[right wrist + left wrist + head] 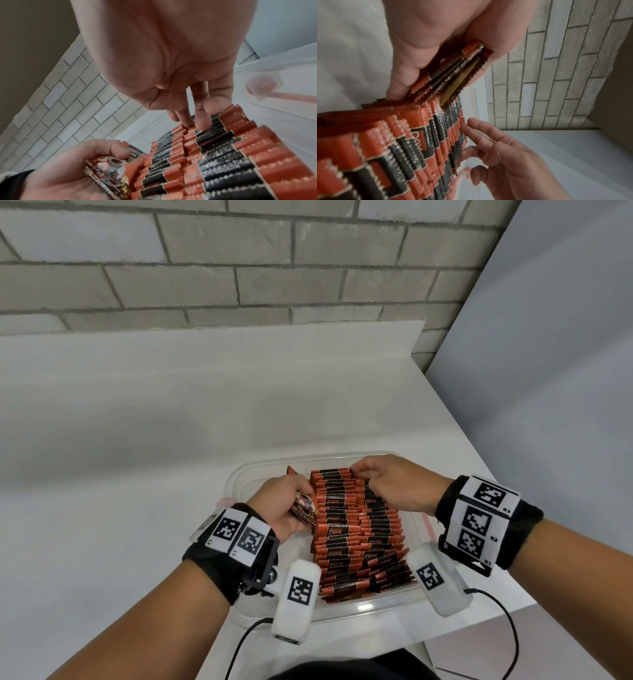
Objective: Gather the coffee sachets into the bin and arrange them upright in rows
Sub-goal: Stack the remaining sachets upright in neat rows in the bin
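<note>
A grey brick wall (205,261) backs the white counter (137,422) where we work. Our left hand (284,505) curls around a small stack of coffee sachets (305,510), thumb on its printed face; we count perhaps five or six crimped edges in the left wrist view. Our right hand (394,484) has its fingers (202,121) straight, tips touching the sachet tops at the far end of the rows. Around them, the clear plastic bin (370,609) holds two packed rows of upright sachets (356,535), too many to count. We judge them light, thin, floppy and slick, best pinched across the flat faces as a bundle, or they could fan out.
</note>
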{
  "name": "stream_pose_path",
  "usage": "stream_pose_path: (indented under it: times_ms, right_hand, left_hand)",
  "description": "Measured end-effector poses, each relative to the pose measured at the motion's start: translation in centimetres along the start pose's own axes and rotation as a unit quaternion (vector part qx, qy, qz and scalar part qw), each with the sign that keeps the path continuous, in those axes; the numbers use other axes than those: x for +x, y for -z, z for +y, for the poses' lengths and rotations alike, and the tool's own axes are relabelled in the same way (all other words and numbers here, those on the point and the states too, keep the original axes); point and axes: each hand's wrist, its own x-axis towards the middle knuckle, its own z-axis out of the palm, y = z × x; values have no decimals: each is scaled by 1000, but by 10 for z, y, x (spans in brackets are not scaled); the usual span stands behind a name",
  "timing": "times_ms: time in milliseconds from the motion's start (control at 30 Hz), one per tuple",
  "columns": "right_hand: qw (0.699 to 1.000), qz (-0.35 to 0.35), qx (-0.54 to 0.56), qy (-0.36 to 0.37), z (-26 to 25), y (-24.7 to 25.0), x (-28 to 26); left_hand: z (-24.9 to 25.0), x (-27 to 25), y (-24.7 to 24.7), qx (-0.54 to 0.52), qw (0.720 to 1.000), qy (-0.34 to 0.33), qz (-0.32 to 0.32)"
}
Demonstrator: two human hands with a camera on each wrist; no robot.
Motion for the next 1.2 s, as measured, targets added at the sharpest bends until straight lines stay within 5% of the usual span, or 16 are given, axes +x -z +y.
stream_pose_path:
  times_ms: [233,433,733,1200]
  right_hand:
    - [1000,-7,24,19,0,2,-5]
    - [988,62,123,64,1,4,-24]
    - [972,102,147,155,-7,-16,-50]
    - [946,87,227,214,-10,-14,-60]
  left_hand:
    - [0,-1,-1,-7,1000,-5,-1]
    - [4,-17,10,32,996,-84,13]
    - [-3,-44,-1,80,969,-179,-153]
    - [-9,-56,-10,115,954,-227,-158]
